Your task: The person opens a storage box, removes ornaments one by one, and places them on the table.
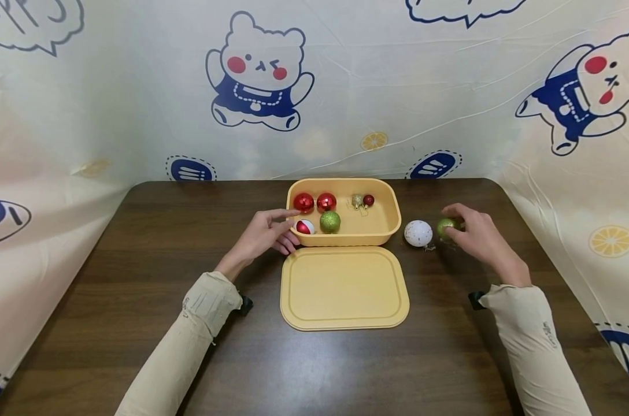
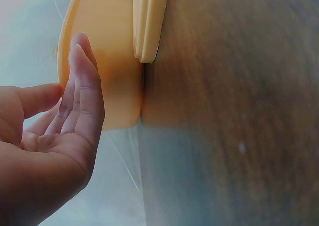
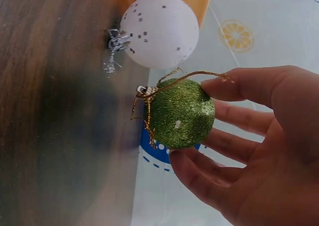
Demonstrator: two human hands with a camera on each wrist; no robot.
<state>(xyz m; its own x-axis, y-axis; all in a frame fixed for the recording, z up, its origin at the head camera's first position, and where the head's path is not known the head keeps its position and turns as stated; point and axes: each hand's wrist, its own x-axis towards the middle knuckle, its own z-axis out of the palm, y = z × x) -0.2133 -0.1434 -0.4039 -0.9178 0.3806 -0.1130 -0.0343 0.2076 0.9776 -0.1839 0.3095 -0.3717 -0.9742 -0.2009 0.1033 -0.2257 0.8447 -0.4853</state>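
Note:
My right hand (image 1: 478, 234) pinches a green glitter Christmas ball (image 3: 182, 113) between thumb and fingertips, its gold cord and cap pointing away from the palm. Close beside it sits a white Christmas ball (image 1: 418, 233) with silver specks and silver tinsel. My left hand (image 1: 265, 231) touches the left end of a yellow box (image 1: 382, 238); its fingers lie nearly straight along the outer wall, the thumb at the rim. Inside the box are two shiny red balls (image 1: 326, 201), a red-and-white ball (image 1: 305, 227), another green glitter ball (image 1: 330, 222) and small gold and dark red balls (image 1: 369, 200).
A flat yellow lid (image 1: 346, 289) lies on the dark wooden table (image 1: 325, 370), right in front of the box. Behind the table hangs a pale printed cloth (image 1: 356, 81) with cartoon bears, which also spreads along both sides.

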